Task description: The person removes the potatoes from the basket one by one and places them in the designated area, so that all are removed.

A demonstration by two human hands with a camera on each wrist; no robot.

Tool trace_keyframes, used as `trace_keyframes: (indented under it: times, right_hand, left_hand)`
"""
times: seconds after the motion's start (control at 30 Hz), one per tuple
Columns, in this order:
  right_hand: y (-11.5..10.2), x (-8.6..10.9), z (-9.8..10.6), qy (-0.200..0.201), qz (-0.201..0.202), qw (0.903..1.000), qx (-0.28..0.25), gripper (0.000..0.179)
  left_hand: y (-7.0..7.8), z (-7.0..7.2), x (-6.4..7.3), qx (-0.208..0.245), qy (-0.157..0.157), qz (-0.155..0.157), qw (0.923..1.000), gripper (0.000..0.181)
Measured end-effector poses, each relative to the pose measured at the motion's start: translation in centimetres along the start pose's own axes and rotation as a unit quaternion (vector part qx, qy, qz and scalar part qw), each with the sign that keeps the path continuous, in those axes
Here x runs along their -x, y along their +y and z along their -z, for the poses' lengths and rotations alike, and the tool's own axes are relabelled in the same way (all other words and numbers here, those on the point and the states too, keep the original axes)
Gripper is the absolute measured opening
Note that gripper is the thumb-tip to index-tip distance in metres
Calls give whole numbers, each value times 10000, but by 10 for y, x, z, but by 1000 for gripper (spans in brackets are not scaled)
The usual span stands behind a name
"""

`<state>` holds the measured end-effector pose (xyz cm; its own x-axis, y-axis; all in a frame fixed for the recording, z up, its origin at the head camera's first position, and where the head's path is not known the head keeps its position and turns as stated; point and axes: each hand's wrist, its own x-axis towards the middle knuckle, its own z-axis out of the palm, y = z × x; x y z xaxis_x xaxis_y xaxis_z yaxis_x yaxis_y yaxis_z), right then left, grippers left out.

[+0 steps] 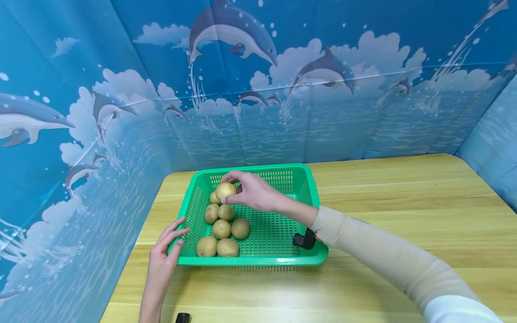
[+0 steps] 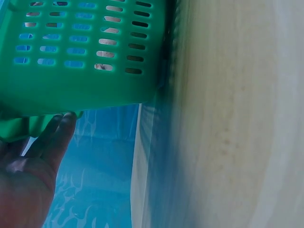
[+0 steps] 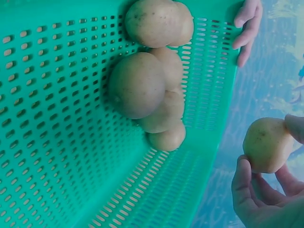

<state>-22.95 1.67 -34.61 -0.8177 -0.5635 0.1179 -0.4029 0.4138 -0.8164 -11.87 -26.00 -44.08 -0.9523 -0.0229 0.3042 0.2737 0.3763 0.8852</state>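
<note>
A green slotted plastic basket (image 1: 258,261) holds several brown potatoes (image 1: 222,229) along its left side. My right hand (image 1: 255,192) pinches one pale potato (image 1: 226,192) above the far left part of the basket. In the right wrist view, thumb and fingers surround this potato (image 3: 268,145), apart from the others. At the near left corner, my left hand (image 1: 163,251) grips the basket rim, its fingertips reaching over the edge. The left wrist view shows the left hand (image 2: 35,175) against the outside of the basket (image 2: 85,88).
The basket stands on a light wooden table (image 1: 404,202). Blue curtains (image 1: 258,130) printed with dolphins rise behind it and on both sides. A black wrist camera (image 1: 304,240) on the right arm hangs over the basket's right side. Another black object (image 1: 183,317) shows at the bottom edge.
</note>
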Motion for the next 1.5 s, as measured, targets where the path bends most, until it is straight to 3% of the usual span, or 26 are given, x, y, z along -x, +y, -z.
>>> trace_keyframes:
  times: [0.33, 0.7, 1.2, 1.5]
  right_hand:
    - [-17, 14, 13, 103, -10, 9999, -97, 41]
    - [-21, 29, 30, 311, 18, 9987, -415, 42]
    - [-13, 54, 49, 661, 207, 9945, -789, 42]
    - [-1, 71, 55, 1046, 313, 9912, -743, 45]
  left_hand:
    - [1, -1, 1, -27, 59, 24, 10000, 30]
    - [2, -1, 1, 39, 83, 59, 9999, 30]
    - [3, -1, 0, -33, 101, 121, 9999, 30]
    - [4, -1, 1, -22, 115, 101, 9999, 30]
